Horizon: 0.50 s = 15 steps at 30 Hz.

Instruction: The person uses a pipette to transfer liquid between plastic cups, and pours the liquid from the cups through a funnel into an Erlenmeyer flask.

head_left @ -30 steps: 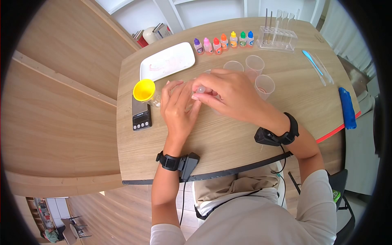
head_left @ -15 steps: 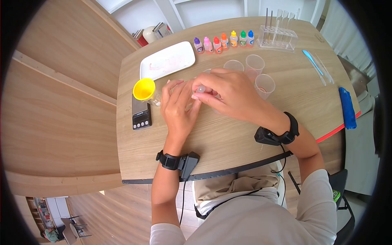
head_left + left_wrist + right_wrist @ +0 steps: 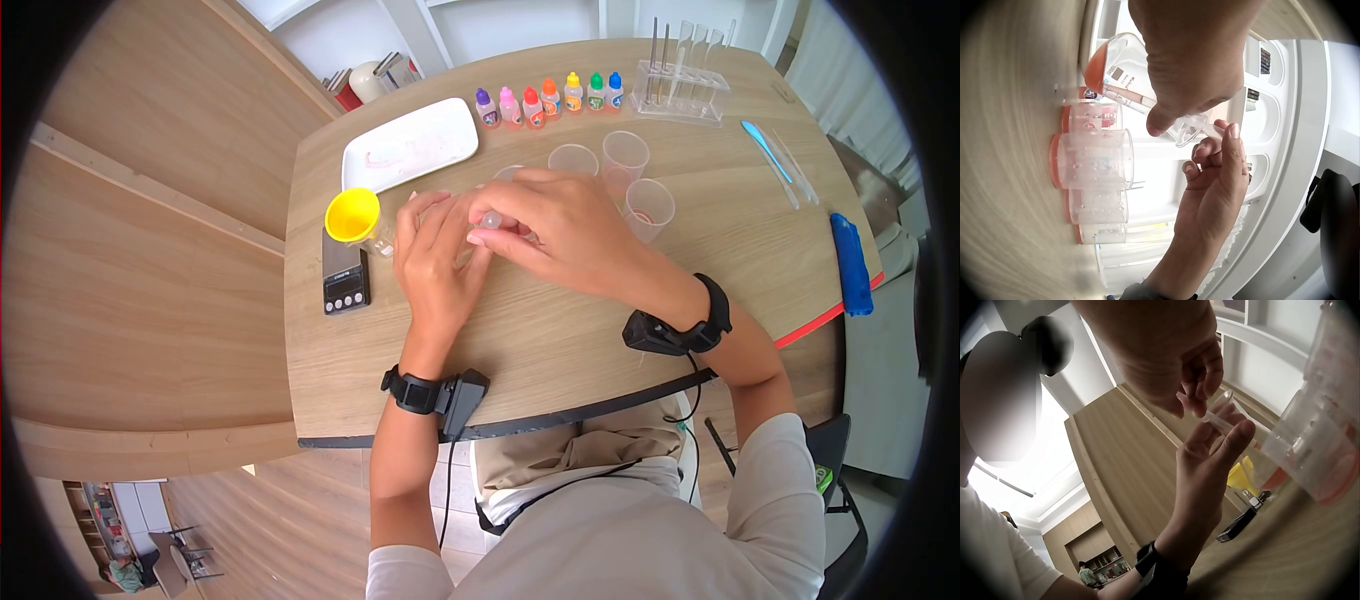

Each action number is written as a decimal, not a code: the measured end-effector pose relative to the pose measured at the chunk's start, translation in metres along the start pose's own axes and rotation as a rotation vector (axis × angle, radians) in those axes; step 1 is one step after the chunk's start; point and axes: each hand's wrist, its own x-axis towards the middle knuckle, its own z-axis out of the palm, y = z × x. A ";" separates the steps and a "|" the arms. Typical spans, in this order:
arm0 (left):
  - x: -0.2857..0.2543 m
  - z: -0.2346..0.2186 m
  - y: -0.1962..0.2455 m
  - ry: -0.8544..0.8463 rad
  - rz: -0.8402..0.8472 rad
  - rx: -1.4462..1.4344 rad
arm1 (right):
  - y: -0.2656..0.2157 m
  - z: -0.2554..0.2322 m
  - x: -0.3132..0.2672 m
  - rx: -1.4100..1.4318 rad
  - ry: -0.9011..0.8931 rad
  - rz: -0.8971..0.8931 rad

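My left hand (image 3: pixel 435 250) grips the neck of a clear conical flask (image 3: pixel 1127 57), which holds orange-red liquid at its base. The flask leans, its mouth toward my right hand (image 3: pixel 575 225). Between thumb and fingertips, the right hand pinches the bulb of a clear plastic dropper (image 3: pixel 490 219). The dropper's stem runs down through the flask's mouth, and pinkish liquid shows along it in the left wrist view. From above, my hands hide most of the flask. Clear plastic cups (image 3: pixel 625 158) with reddish liquid stand just beyond the right hand.
Left of the hands are a black scale (image 3: pixel 346 290) and a yellow cup-shaped piece (image 3: pixel 353 215). Behind lie a white tray (image 3: pixel 412 145), several dye bottles (image 3: pixel 550 100) and a test-tube rack (image 3: pixel 680 95). At right are a blue-handled tool (image 3: pixel 766 150) and a blue cloth (image 3: pixel 850 265).
Both hands hold nearly the same pose on the flask and dropper throughout. The head view has shifted very slightly.
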 end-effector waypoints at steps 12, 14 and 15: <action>0.001 -0.001 0.001 -0.018 -0.003 -0.003 | 0.002 0.004 -0.002 -0.001 0.004 0.007; 0.001 -0.001 0.001 -0.018 -0.005 -0.007 | 0.002 0.005 -0.002 0.001 0.004 0.007; 0.001 -0.001 0.001 -0.018 -0.001 -0.009 | 0.002 0.005 -0.002 0.002 0.007 0.001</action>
